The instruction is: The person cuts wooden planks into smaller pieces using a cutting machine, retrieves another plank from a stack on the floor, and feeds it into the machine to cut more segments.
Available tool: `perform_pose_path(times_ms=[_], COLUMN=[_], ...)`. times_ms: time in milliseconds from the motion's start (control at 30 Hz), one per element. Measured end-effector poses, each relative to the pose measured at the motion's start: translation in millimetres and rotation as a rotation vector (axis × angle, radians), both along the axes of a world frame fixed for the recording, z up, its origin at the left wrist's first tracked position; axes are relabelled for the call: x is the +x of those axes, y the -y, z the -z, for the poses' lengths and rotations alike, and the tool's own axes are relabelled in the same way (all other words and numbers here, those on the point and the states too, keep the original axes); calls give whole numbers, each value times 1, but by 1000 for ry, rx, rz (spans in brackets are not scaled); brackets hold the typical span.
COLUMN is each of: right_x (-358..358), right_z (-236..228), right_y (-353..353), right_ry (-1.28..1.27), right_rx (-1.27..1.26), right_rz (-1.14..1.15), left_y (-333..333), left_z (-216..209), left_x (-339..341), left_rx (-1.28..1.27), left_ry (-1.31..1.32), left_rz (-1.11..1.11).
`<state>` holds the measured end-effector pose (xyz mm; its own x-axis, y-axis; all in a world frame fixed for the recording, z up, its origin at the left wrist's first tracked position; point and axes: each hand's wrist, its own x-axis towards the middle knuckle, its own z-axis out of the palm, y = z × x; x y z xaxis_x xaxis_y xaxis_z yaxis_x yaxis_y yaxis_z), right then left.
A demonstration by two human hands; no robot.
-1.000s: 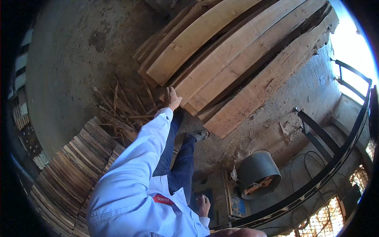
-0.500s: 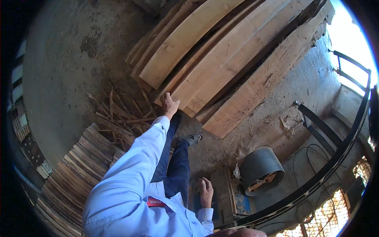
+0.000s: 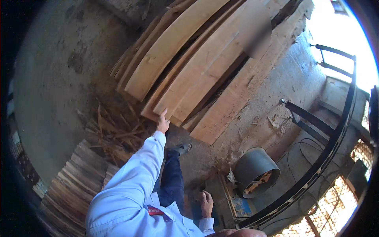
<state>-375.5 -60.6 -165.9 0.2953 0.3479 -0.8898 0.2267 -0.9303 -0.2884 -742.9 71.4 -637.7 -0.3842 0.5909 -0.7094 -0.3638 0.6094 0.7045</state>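
Note:
Long sawn planks lie side by side and stacked ahead of me. My left hand [image 3: 163, 121] is at the near end of one broad pale plank [image 3: 197, 81], its index finger stretched out onto the plank's corner and its thumb apart. The other fingers of that hand are partly hidden. Low in the view, beside my right leg, my right hand [image 3: 206, 204] hangs with loosely bent fingers and nothing visible in it. To the right of the broad plank lies a rough-edged plank [image 3: 221, 118]; to its left, a curved plank [image 3: 158, 59].
Splintered wood strips [image 3: 114, 132] lie heaped to my left, behind them a stack of narrow boards [image 3: 75, 177]. A grey metal drum [image 3: 256, 168] holding wood scraps stands right. A curved black metal frame [image 3: 316, 177] runs along the right side. A blurred patch covers part of the planks.
The view has shifted, so the planks appear lower and further left. My left hand stays at the plank end, its index finger now straighter. My right hand is little changed.

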Motion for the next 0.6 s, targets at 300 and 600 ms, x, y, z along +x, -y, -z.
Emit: perform_pose_path(times_ms=[300,600], right_x=[-26,-99], right_z=[-7,35], right_y=[7,-111], right_ry=[63,-212], right_rx=[3,325], right_rz=[-51,-24], left_y=[-50,-49], left_z=[-176,-367], left_x=[55,85], left_rx=[-101,-117], left_ry=[426,415], left_rz=[-12,278])
